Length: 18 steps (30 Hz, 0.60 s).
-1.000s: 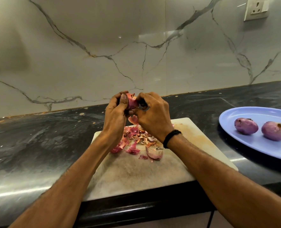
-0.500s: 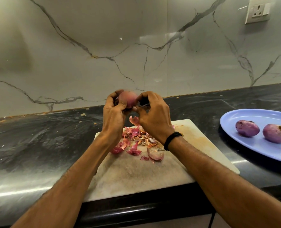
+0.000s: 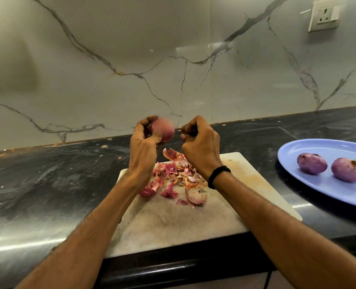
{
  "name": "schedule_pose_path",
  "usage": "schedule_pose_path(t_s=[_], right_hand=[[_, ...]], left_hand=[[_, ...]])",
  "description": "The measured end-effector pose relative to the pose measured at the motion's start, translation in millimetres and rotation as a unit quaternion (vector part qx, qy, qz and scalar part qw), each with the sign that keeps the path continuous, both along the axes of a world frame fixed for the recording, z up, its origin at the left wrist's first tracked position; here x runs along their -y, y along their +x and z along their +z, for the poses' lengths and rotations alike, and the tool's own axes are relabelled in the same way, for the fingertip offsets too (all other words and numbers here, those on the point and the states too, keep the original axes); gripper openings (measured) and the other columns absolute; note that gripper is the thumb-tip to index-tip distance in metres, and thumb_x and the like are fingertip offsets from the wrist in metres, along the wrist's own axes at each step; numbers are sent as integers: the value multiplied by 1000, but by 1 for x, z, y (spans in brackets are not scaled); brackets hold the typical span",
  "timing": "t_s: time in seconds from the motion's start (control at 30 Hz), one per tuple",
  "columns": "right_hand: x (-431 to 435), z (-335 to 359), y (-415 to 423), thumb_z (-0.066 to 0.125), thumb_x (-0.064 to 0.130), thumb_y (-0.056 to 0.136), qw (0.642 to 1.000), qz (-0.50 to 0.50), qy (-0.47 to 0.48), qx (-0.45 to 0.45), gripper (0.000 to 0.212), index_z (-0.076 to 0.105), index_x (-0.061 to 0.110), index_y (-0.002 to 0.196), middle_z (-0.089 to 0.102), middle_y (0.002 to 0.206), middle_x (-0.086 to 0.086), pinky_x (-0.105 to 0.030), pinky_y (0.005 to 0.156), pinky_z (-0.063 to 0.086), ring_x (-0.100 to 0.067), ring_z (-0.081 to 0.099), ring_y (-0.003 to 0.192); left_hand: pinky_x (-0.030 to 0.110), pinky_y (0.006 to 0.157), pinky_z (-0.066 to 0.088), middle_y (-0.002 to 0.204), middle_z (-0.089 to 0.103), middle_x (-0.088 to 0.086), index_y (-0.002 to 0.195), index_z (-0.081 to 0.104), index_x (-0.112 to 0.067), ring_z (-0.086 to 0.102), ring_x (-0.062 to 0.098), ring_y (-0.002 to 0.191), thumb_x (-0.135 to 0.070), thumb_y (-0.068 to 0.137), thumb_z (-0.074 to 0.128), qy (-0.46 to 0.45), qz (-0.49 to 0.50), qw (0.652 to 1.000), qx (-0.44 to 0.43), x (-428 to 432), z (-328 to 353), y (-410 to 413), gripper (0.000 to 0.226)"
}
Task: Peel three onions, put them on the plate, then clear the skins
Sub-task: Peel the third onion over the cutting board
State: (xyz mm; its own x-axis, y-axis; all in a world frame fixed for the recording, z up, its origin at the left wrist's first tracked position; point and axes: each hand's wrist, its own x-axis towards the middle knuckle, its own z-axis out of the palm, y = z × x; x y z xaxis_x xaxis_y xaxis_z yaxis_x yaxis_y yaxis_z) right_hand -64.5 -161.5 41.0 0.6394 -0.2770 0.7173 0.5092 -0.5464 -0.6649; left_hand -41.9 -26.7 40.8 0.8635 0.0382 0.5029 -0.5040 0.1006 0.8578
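My left hand (image 3: 143,147) grips a reddish onion (image 3: 164,130) above the far end of the stained white cutting board (image 3: 173,222); the onion is blurred. My right hand (image 3: 200,144) is a short gap to the right of the onion. Its fingers are curled with thumb against fingertips, and I cannot tell whether they pinch anything. A pile of red and brown onion skins (image 3: 173,176) lies on the board under both hands. Two peeled purple onions (image 3: 311,163) (image 3: 348,170) sit on the blue plate (image 3: 310,195) at the right.
The board lies on a dark polished counter (image 3: 47,184), flush with its front edge. A marble-patterned wall stands behind, with a socket (image 3: 324,15) at the top right. Small skin crumbs dot the counter's back edge.
My hands, joined on the onion a second ago, have separated. The right hand has drawn away to the right, and the left hand has turned the onion so more of its surface shows.
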Motion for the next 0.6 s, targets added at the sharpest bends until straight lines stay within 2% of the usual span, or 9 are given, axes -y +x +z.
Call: schedule_pose_path(t_s=[0.07,0.13,0.23,0.37,0.47,0.6], right_hand=[[0,1,-3,64,-9,80,1000,23,18,9,37,54,14,107,64,85,0,-10,68,51,-7,63,80],[0,3,-3,67,0,86,999,19,8,29,32,59,13,114,66,94,-1,-10,74,51,-7,63,86],[-1,3,-1,68,14,90,999,10,-28,43,21,67,12,111,66,106,-4,-16,82,51,-11,61,94],[-3,0,1,68,17,91,999,23,-20,41,11,70,10,100,69,96,-5,-22,79,55,-14,64,90],[-1,1,2,67,12,91,999,19,10,36,5,70,9,94,70,88,-3,-27,75,57,-14,65,84],[1,1,3,63,-2,88,999,-6,9,30,8,66,6,87,69,83,-5,-31,72,57,-17,64,80]], left_hand=[[34,95,56,124,56,-5,126,53,-24,59,16,118,-16,103,54,36,21,999,25,-1,-1,-1,24],[32,96,56,126,55,-4,128,52,-24,59,12,115,-16,102,56,62,39,996,41,-1,-2,-2,27],[25,94,56,125,54,-6,128,52,-25,59,10,114,-13,100,60,78,38,995,54,-1,-1,-4,32],[24,96,55,134,53,-1,134,52,-22,60,14,117,-10,98,62,109,34,991,66,-1,0,-8,39],[25,99,54,137,53,1,138,52,-21,60,15,118,-13,95,66,133,31,988,67,0,1,-10,46],[13,94,50,128,58,-3,138,52,-20,60,3,111,-19,90,72,166,19,984,53,0,1,-11,53]])
